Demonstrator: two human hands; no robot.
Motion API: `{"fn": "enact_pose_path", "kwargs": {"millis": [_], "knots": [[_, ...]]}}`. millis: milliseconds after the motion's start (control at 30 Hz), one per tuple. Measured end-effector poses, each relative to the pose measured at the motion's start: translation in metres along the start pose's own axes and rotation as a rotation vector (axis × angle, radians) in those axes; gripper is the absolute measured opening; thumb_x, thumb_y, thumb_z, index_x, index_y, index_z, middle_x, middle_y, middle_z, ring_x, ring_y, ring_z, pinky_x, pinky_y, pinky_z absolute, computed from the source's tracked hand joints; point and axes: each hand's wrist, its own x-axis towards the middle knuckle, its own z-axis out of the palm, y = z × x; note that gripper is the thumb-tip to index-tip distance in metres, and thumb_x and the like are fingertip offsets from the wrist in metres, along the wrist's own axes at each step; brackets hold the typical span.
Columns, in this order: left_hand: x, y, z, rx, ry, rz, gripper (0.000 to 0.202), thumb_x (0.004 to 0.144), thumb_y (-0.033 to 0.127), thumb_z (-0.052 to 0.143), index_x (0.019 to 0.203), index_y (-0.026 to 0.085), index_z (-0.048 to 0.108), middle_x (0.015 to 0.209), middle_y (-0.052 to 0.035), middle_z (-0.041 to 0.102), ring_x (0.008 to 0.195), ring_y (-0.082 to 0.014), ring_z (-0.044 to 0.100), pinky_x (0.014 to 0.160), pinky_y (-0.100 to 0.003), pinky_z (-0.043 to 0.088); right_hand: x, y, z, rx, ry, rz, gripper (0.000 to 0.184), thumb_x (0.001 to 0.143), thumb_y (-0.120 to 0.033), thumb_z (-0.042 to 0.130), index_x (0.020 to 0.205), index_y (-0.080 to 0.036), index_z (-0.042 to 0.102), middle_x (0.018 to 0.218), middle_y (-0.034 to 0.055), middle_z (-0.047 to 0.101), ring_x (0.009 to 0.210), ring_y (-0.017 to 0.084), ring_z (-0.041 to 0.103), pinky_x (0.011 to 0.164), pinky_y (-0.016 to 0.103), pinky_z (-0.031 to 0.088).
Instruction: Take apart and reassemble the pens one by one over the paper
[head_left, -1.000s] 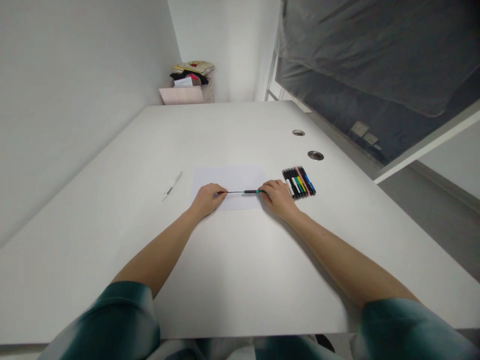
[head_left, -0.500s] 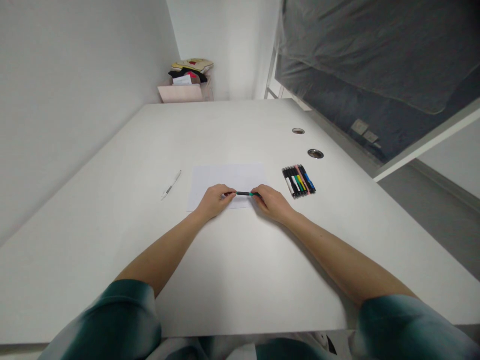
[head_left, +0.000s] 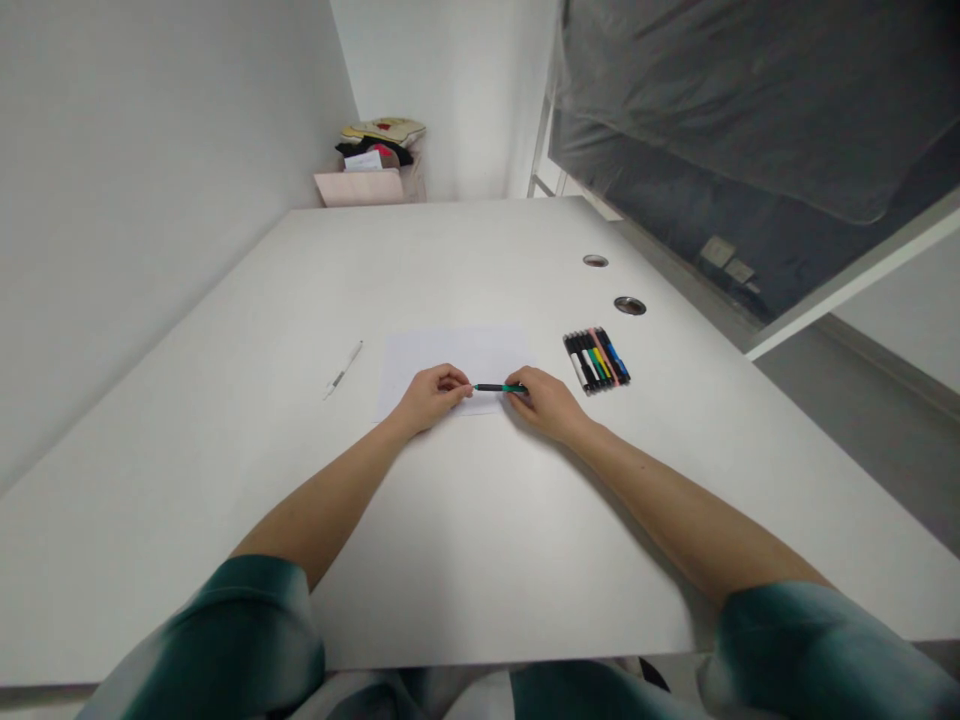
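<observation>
A slim black pen with green parts [head_left: 491, 387] lies level between my two hands, above a white sheet of paper [head_left: 465, 345]. My right hand [head_left: 551, 402] is closed around its right end, thumb and fingers pressed together. At the pen's left end, the thumb and fingertips of my left hand [head_left: 431, 398] pinch its green tip. The left hand's other fingers are loosely curled. Both hands rest low over the near part of the sheet and hide some of it.
Right of the paper, several pens [head_left: 597, 360] lie side by side in a row. A white pen [head_left: 345, 369] lies to the left. Two round metal desk grommets [head_left: 630, 306] are set in the white table [head_left: 465, 540]. A pink box [head_left: 360, 188] stands beyond the far edge.
More of the pen's green right part shows now in my right hand. The fingers of my left hand have lifted and loosened slightly around the tip. The view has shifted a little.
</observation>
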Motion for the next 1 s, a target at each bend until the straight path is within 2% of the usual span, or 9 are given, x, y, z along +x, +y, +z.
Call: {"fn": "enact_pose_path", "kwargs": {"millis": [67,167,333,600,767,900,1000], "knots": [[0.001,-0.001,0.001,-0.046,0.005,-0.021,0.027,0.075,0.039,0.07,0.083,0.014,0.066,0.075,-0.0069,0.072,0.065,-0.0144,0.064,0.062,-0.028,0.051,0.0,0.0,0.001,-0.003,0.004,-0.005,0.014,0.087,-0.024,0.051,0.095,-0.02,0.061,0.087,0.0072,0.065,0.078,0.02,0.058,0.07,0.031,0.043],[0.001,-0.001,0.003,-0.041,0.025,-0.004,0.026,0.074,0.039,0.071,0.081,0.014,0.067,0.077,-0.0064,0.073,0.067,-0.015,0.065,0.065,-0.029,0.053,0.001,0.001,0.002,-0.014,0.003,-0.031,0.014,0.088,-0.024,0.05,0.094,-0.02,0.063,0.086,0.0069,0.066,0.077,0.019,0.058,0.07,0.031,0.043],[-0.002,0.005,0.003,0.129,0.016,0.071,0.015,0.077,0.03,0.067,0.082,0.016,0.069,0.082,-0.0051,0.074,0.076,-0.0164,0.068,0.076,-0.032,0.054,0.0,0.003,0.003,-0.052,0.011,-0.075,0.017,0.091,-0.024,0.049,0.094,-0.02,0.066,0.088,0.0078,0.068,0.08,0.021,0.059,0.073,0.032,0.043],[-0.005,0.015,0.001,0.341,0.021,0.198,0.01,0.081,0.023,0.062,0.086,0.018,0.069,0.086,-0.0034,0.074,0.08,-0.0167,0.068,0.08,-0.031,0.054,0.0,-0.007,-0.003,-0.128,-0.053,-0.063,0.031,0.097,-0.029,0.04,0.101,-0.018,0.069,0.091,0.0098,0.067,0.083,0.021,0.059,0.069,0.031,0.041],[-0.005,0.013,0.002,0.359,0.004,0.207,0.011,0.082,0.021,0.061,0.091,0.018,0.067,0.087,-0.0029,0.073,0.081,-0.016,0.068,0.08,-0.03,0.053,-0.001,-0.011,-0.004,-0.106,-0.037,0.001,0.022,0.09,-0.031,0.052,0.103,-0.018,0.064,0.088,0.0073,0.067,0.079,0.02,0.059,0.066,0.029,0.039],[-0.005,0.011,0.001,0.388,0.026,0.224,0.024,0.081,0.028,0.065,0.103,0.017,0.065,0.097,-0.0055,0.072,0.089,-0.0181,0.066,0.087,-0.034,0.051,0.0,-0.008,-0.003,-0.114,-0.026,-0.003,0.015,0.089,-0.026,0.051,0.097,-0.019,0.063,0.087,0.0066,0.067,0.077,0.018,0.059,0.065,0.028,0.038],[-0.003,0.01,-0.001,0.487,0.021,0.218,0.021,0.089,0.034,0.055,0.093,0.018,0.067,0.091,-0.0059,0.071,0.087,-0.0196,0.063,0.086,-0.037,0.048,0.001,-0.006,-0.003,-0.126,-0.019,-0.02,0.016,0.09,-0.026,0.051,0.097,-0.018,0.063,0.088,0.0071,0.067,0.079,0.019,0.059,0.066,0.028,0.038]]}}
